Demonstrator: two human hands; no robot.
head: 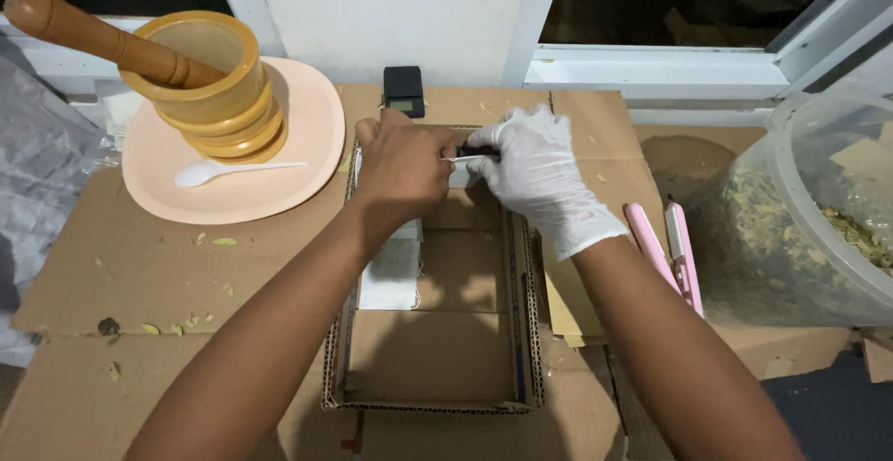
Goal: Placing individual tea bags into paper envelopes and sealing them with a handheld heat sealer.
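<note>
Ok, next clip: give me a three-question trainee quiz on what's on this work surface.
1. True or false: the wooden pestle rests inside the mortar.
2. Which of the hands wears a white glove: left hand or right hand?
3. What lies on the peach plate in front of the mortar?
A. white plastic spoon
B. pink sealer
C. black scale

Key: 1 true. 2 right hand. 3 A.
</note>
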